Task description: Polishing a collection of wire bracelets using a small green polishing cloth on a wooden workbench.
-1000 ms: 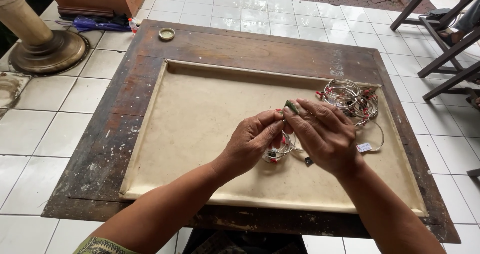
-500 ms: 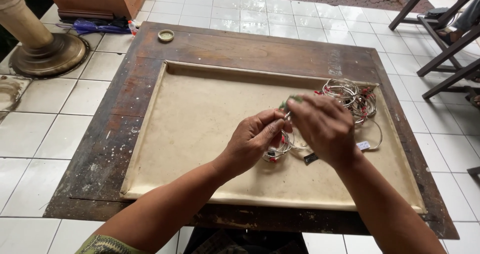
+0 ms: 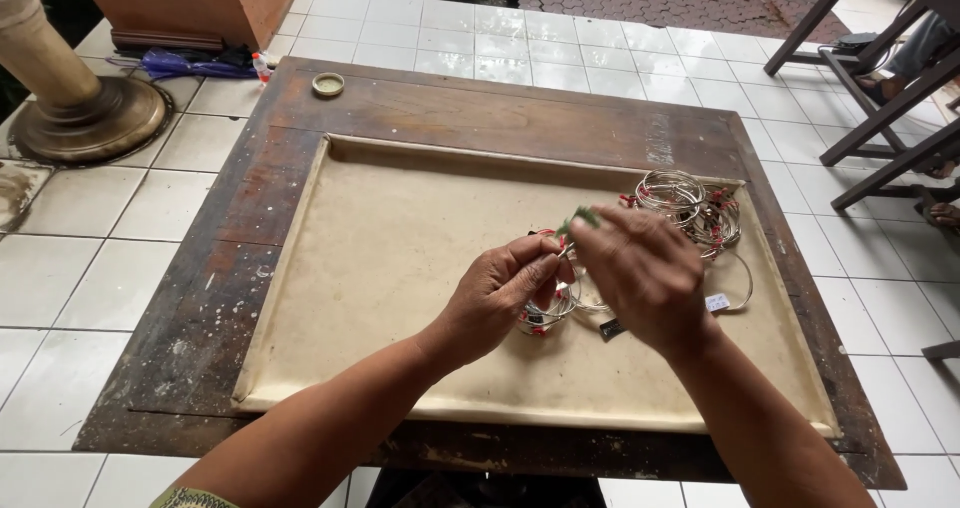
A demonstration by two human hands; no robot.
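The left hand [image 3: 500, 293] is closed in a pinch on a small bundle of silver wire rings with red beads [image 3: 545, 313], holding it just above the beige padded tray [image 3: 400, 238] so that the rings hang free for work. The right hand [image 3: 645, 273] is closed around a small green item [image 3: 580, 218] at its fingertips; what the item is cannot be told. Both hands meet over the tray's centre, so anything dropped lands on the pad. A larger pile of wire rings [image 3: 690, 203] lies near the tray's far right corner, within reach of the right hand. The tray sits recessed in a worn wooden desk [image 3: 480, 108]; a small round lid [image 3: 328, 85] rests at its far left.
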